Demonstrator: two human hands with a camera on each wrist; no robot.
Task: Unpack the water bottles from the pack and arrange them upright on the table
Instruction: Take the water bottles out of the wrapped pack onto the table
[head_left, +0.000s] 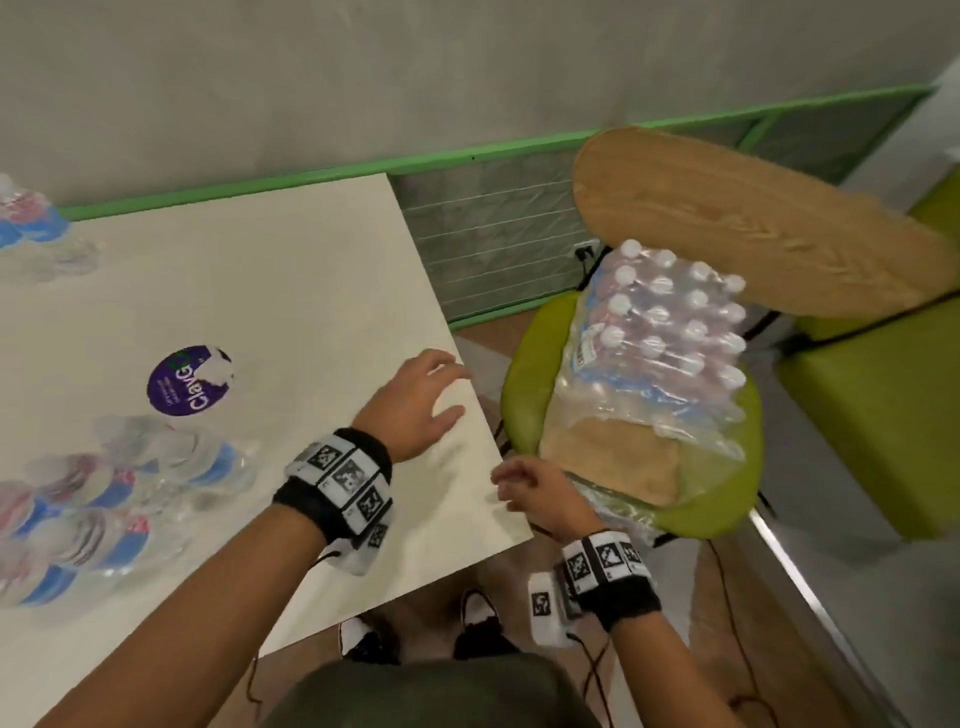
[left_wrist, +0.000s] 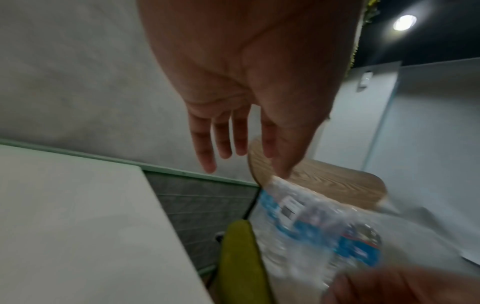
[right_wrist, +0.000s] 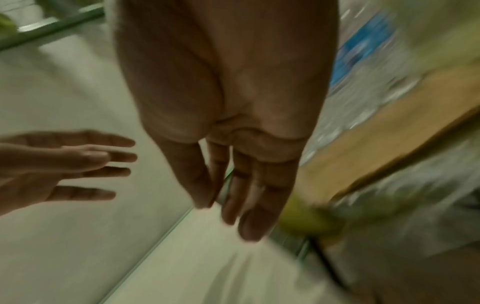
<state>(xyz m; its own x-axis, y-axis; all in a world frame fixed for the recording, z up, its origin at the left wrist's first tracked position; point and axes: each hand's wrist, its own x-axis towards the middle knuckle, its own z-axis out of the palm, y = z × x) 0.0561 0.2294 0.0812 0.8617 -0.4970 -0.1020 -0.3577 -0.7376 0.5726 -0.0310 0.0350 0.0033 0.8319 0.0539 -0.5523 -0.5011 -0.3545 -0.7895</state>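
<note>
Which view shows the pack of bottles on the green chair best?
The head view: the whole pack of bottles sits on the green chair, white caps countable. The left wrist view shows only its blurred side; the right wrist view only blurred streaks.

this looked like an office break room or canteen: a white table (head_left: 291, 291) stood against a plain grey wall (head_left: 363, 78) with green trim (head_left: 467, 151), beside lime-green cushioned chairs (head_left: 535, 374).

purple sticker (head_left: 189, 381) on table (head_left: 311, 291), "ClavG" (partly torn)
</note>
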